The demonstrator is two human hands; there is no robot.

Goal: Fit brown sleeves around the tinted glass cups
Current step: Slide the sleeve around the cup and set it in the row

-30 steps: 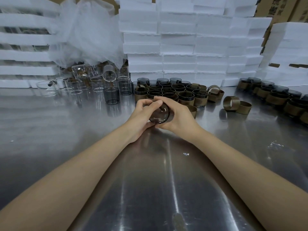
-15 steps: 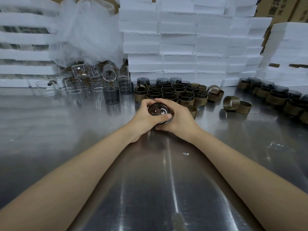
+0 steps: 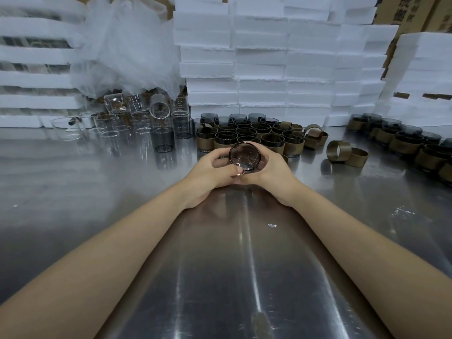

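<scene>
A person's left hand (image 3: pixel 208 170) and right hand (image 3: pixel 274 170) meet over the middle of a shiny steel table (image 3: pixel 220 277). The fingers of both curl around one round smoke-tinted glass cup (image 3: pixel 244 156), tipped so a circular end faces the camera; the fingers hide whether it wears a sleeve. Just behind the hands stands a cluster of tinted cups in brown paper sleeves (image 3: pixel 252 135), with clear glass cups (image 3: pixel 137 123) toward the far left corner, loose brown sleeve rings (image 3: pixel 338 148) lying right, more sleeved cups (image 3: pixel 401 140) toward the right edge, and stacked white foam blocks (image 3: pixel 261 57) lining the far edge.
</scene>
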